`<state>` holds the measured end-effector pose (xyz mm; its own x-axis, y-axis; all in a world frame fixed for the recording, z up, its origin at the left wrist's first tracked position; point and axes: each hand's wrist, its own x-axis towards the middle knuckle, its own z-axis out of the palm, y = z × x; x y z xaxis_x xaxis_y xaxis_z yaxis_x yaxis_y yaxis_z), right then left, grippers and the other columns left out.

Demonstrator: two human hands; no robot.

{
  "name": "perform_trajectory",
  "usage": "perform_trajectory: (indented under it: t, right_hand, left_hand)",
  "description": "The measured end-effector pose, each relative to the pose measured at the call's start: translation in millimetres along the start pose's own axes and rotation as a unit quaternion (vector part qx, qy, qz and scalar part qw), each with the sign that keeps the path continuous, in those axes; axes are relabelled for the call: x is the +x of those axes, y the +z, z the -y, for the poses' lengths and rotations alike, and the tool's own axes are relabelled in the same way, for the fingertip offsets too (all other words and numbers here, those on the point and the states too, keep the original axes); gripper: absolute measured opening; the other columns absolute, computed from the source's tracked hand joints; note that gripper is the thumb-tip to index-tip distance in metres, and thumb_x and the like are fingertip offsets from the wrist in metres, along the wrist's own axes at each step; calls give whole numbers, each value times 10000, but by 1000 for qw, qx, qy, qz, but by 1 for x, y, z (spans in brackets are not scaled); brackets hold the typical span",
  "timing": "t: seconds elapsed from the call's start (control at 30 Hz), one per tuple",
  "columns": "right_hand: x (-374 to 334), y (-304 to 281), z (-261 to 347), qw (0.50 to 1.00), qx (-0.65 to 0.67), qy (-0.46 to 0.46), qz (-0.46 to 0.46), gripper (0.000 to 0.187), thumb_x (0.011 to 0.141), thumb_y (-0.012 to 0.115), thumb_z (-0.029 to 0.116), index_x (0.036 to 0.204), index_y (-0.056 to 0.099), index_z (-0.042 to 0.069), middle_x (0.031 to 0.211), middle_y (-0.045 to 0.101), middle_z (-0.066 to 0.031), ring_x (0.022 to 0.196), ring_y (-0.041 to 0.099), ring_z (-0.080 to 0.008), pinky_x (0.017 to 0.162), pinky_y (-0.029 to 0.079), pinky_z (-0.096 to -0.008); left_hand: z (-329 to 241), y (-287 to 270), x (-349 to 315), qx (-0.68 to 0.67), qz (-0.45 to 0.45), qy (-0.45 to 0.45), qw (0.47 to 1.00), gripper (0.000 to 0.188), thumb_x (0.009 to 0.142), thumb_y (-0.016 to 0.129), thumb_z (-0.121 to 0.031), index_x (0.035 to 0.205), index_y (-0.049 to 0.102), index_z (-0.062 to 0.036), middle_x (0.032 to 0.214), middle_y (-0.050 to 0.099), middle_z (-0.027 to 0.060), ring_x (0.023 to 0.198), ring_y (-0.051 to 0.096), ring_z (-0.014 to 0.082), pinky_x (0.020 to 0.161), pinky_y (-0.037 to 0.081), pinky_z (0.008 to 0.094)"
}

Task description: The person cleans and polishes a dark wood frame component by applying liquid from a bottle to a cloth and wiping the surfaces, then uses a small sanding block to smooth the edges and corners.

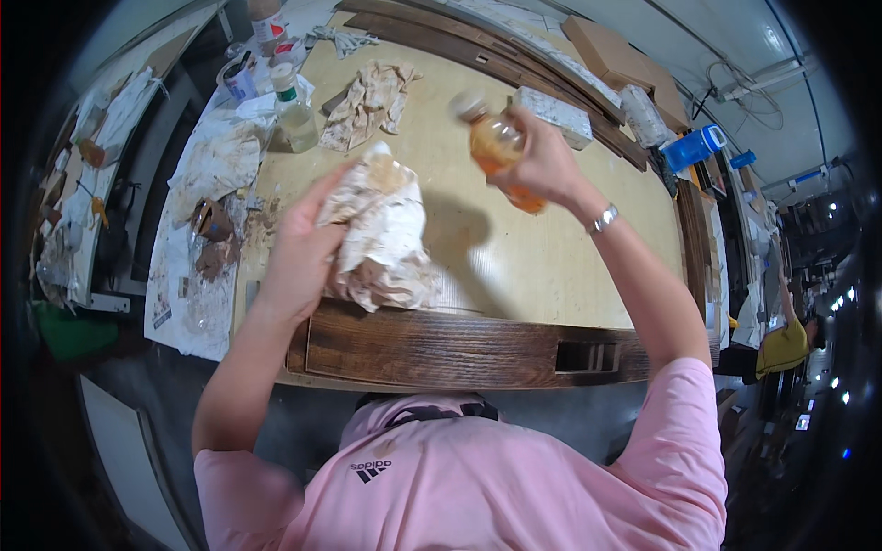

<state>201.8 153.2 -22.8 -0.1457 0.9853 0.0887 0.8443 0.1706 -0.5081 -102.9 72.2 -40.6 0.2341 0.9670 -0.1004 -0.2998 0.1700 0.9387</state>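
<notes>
My left hand is closed round a crumpled white cloth with brown stains, held up over the near part of the table. To the right, my right hand grips a clear plastic bottle with orange-brown liquid in it. The bottle is tilted, its pale top pointing up and to the left, slightly blurred. Below both hands, a dark brown wood-grain board lies along the table's near edge, with a rectangular cutout toward its right end.
A pale yellow tabletop spreads under my hands. At the left stand a bottle of pale liquid and a cup. A stained crumpled cloth lies farther back. Dark wooden strips and a whitish block line the far side.
</notes>
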Motion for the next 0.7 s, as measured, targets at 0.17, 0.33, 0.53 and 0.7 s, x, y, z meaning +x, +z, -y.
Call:
perform_trajectory:
  t: [0.17, 0.33, 0.53, 0.7]
  right_hand:
    - [61, 56, -76, 990, 117, 4, -82, 728, 625, 875, 193, 1256, 554, 25, 1168, 684, -180, 1098, 661, -318, 960, 523, -401]
    - [102, 105, -109, 971, 191, 9, -146, 806, 619, 926, 135, 1292, 499, 15, 1170, 674, -148, 1091, 661, -257, 965, 532, -359]
    - [87, 81, -150, 986, 126, 25, -102, 779, 735, 882, 196, 1351, 480, -61, 1319, 589, -220, 1183, 617, -274, 1003, 501, -375]
    - [-61, -2, -88, 970, 160, -20, 180, 834, 759, 869, 346, 1402, 497, -34, 1393, 561, -175, 1248, 553, -283, 1070, 432, -385]
  left_hand:
    - [-25, -52, -42, 31, -146, 143, 978, 630, 852, 442, 139, 1477, 403, 69, 1360, 586, 192, 1211, 612, 209, 1036, 495, 313]
    - [-51, -83, -115, 165, -268, 219, 924, 613, 875, 438, 112, 1484, 365, 96, 1411, 545, 222, 1284, 572, 265, 1093, 455, 361]
    - [-49, -34, -160, 414, -358, 257, 797, 514, 912, 495, 36, 1426, 508, 44, 1354, 598, 174, 1236, 583, 224, 1077, 422, 327]
    - [6, 35, -168, 528, -258, 210, 782, 550, 834, 410, 114, 1357, 565, 47, 1353, 615, 206, 1228, 616, 271, 1094, 439, 374]
